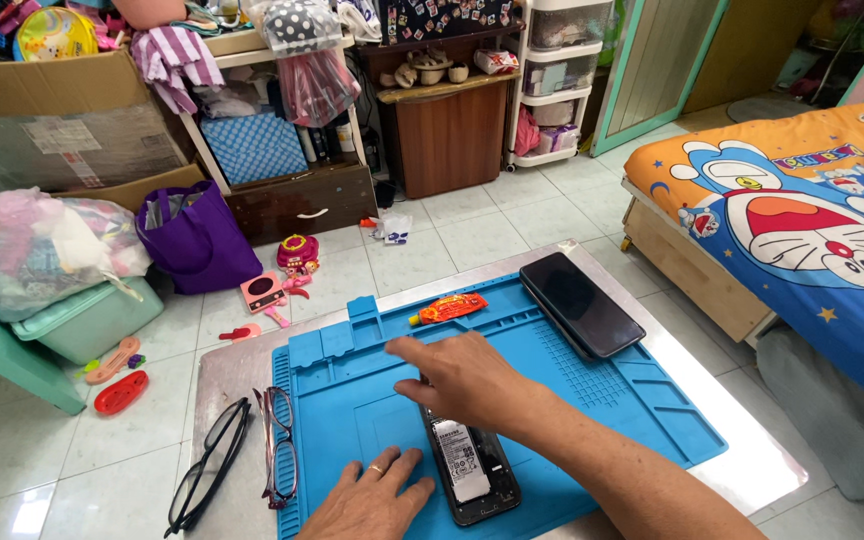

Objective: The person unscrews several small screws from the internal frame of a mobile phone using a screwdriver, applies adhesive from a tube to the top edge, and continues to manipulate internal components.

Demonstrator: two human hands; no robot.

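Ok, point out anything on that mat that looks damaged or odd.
The phone under the right hand lies with its back cover off, battery exposed. The second phone overhangs the blue mat's edge. Nothing looks spilled.

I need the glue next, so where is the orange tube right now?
In the head view the orange tube lies at the blue mat's far edge, just left of the black phone, beyond the right hand.

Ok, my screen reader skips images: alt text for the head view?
Two hands rest on a blue mat: the right hand on an opened phone, the left hand flat beside it. A second phone, glue tube and glasses lie nearby.
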